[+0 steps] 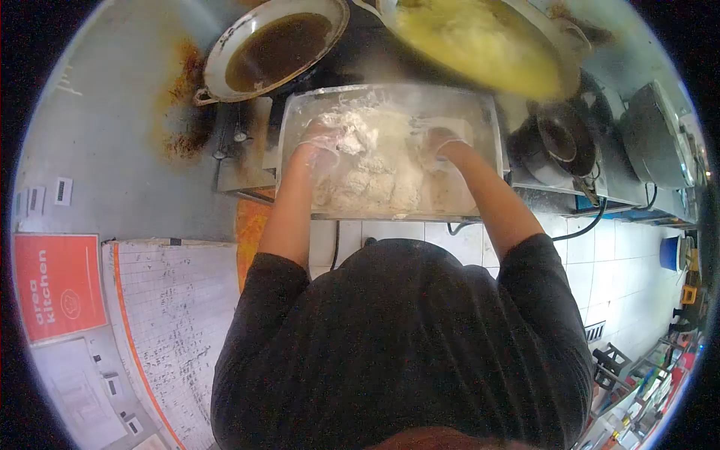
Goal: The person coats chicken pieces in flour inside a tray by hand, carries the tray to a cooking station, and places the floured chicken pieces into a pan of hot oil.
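Note:
Both my hands wear clear plastic gloves and are inside a rectangular metal tray [491, 135] of pale flour [394, 124]. My left hand [321, 139], at the tray's left side, is closed on a lumpy flour-coated piece of food [354, 139]; its fingers are partly covered by flour. My right hand [441, 142] is low in the flour on the right side, its fingers hidden by flour and blur. Several more flour-coated pieces [367, 184] lie between my hands and along the tray's near side.
Behind the tray stand a wok of dark oil [281, 49] at left and a large pan of bubbling yellow oil [480, 37] at right. A dark frying pan [562, 139] and a metal pot [656, 135] are farther right. A wall with papers [172, 322] is at left.

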Demonstrator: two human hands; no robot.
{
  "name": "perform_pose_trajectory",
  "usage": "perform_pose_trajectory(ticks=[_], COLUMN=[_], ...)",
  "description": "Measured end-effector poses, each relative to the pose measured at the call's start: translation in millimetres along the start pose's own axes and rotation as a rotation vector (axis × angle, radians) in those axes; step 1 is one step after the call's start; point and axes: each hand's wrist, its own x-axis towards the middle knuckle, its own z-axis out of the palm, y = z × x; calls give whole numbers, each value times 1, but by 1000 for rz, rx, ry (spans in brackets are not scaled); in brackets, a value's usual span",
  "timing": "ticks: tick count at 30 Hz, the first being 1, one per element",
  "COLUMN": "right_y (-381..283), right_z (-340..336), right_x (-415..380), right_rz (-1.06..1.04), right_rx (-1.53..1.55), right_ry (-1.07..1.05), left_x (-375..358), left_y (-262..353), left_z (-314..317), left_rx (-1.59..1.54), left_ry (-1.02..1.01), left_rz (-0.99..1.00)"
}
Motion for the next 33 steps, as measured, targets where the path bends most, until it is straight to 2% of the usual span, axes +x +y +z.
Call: perform_pose_trajectory(ticks=[1, 2, 3, 4, 5, 6, 7, 9, 10, 13, 14, 16, 19, 21, 22, 23, 25, 26, 28, 29, 31, 33], right_y=[-9, -18, -26, -32, -39, -49, -57, -81, -79, -72, -72, -78, -86, -80, -77, -78, -76, -52, -36, -45, -17, 21], right_z=[-17, -33, -39, -38, -33, -39, -46, -78, -83, -83, -74, -70, -76, -83, -93, -115, -145, -152, -192, -230, -250, -263], right_x=[-16, -34, -42, -39, -35, -35, -35, -62, -70, -80, -75, -77, -92, -102, -114, -130, -153, -145, -160, -186, -198, -196], right_rz=[-2, 45, 92, 90, 133, 175, 175, 231, 233, 280, 299, 322, 306, 185, 213, 217, 286, 253, 260, 301, 329, 357], right_rx=[-5, 28, 64, 59, 105, 151, 145, 405, 401, 321, 352, 378, 381, 275, 402, 390, 521, 239, -94, -146, 350, 287], right_ry=[0, 116, 229, 226, 333, 445, 451, 437, 445, 453, 469, 493, 548, 588, 622, 632, 742, 710, 619, 571, 924, 964], left_x=[3, 4, -27, -50, -56, -58, -60, -56, -55, -102, -93, -66, -77, -79, -83, -88, -84, -83, -109, -117, -95, -104], left_y=[-1, -1, 27, 48, 57, 65, 74, 68, 66, 102, 97, 82, 89, 85, 85, 84, 72, 67, 86, 94, 73, 83], left_z=[2, 5, 18, 34, 51, 67, 77, 88, 93, 97, 101, 109, 119, 113, 110, 107, 100, 99, 94, 90, 85, 80], left_rx=[12, 23, 300, 578, 574, 594, 613, 575, 538, 687, 683, 491, 638, 513, 578, 641, 615, 597, 606, 622, 630, 570], left_ry=[-4, -7, 182, 372, 373, 279, 186, 179, 168, 275, 277, 72, 128, 88, 110, 132, 166, 197, 182, 167, 202, 110], left_rz=[50, 100, 266, 427, 424, 347, 274, 347, 413, 392, 397, 385, 318, 365, 356, 342, 391, 426, 421, 410, 489, 457])
